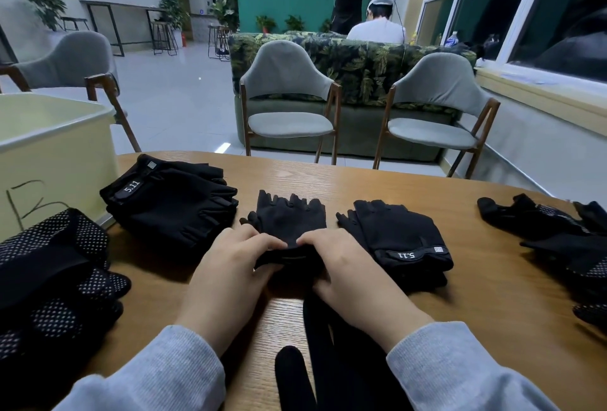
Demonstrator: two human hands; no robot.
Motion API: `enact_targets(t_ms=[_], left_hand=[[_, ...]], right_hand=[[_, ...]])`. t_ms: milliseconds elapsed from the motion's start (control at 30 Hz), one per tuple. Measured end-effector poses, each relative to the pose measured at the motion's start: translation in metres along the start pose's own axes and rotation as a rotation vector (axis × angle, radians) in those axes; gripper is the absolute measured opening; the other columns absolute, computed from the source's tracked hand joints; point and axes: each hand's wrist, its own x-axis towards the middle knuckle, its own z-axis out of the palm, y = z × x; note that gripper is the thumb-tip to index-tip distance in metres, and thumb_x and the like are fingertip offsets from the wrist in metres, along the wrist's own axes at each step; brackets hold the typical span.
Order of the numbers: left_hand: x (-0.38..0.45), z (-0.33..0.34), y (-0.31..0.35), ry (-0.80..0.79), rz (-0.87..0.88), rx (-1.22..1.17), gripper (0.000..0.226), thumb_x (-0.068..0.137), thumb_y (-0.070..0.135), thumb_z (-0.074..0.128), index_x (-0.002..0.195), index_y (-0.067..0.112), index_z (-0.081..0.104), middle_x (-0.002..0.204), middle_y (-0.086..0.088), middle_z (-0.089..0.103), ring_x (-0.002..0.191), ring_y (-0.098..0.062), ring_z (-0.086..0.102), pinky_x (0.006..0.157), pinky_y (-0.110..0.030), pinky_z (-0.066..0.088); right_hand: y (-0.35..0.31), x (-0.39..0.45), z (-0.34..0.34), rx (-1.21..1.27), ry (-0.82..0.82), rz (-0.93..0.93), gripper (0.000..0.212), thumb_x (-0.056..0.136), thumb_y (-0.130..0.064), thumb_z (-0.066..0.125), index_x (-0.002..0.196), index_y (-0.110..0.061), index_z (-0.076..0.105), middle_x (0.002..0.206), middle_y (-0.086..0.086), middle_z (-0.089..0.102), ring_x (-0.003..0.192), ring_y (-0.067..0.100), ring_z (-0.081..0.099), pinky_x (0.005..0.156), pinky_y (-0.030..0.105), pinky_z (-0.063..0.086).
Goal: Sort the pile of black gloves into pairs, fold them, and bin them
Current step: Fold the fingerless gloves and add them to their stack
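Observation:
A plain black fingerless glove pair (290, 218) lies at the table's centre, finger stubs pointing away. My left hand (226, 266) and my right hand (341, 266) both pinch its near cuff edge, thumbs underneath. A stack of black 5.11 gloves (170, 200) sits to the left, another 5.11 pair (400, 236) to the right. Dotted-palm gloves (56, 276) are heaped at the near left, more of them (558, 236) at the far right. Long black glove fingers (328, 361) lie between my forearms.
A pale yellow bin (56, 151) stands on the table's left end. Beyond the wooden table (328, 177) are grey chairs (289, 98), a leaf-patterned sofa, and two persons with their backs turned. Windows line the right wall.

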Motion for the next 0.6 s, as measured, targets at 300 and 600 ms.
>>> enact_targets(t_ms=[300,600], left_hand=[[0.001,0.001,0.001,-0.008,0.025,-0.132,0.053,0.069,0.035,0.078,0.119,0.03,0.06,0.098,0.023,0.047,0.089,-0.001,0.046,0.083,-0.01,0.037],[0.004,-0.005,-0.001,0.201,0.023,-0.132,0.036,0.076,0.033,0.047,0.102,0.018,0.066,0.101,0.012,0.06,0.101,-0.012,0.049,0.087,-0.048,0.046]], right_hand=[[0.003,-0.002,-0.003,-0.037,0.316,0.007,0.024,0.08,-0.007,0.056,0.1,-0.018,0.064,0.091,-0.009,0.06,0.083,0.011,0.056,0.071,0.024,0.048],[0.0,-0.001,-0.016,0.057,0.403,0.048,0.024,0.081,-0.022,0.052,0.104,-0.018,0.061,0.084,-0.025,0.046,0.091,0.001,0.044,0.085,0.017,0.037]])
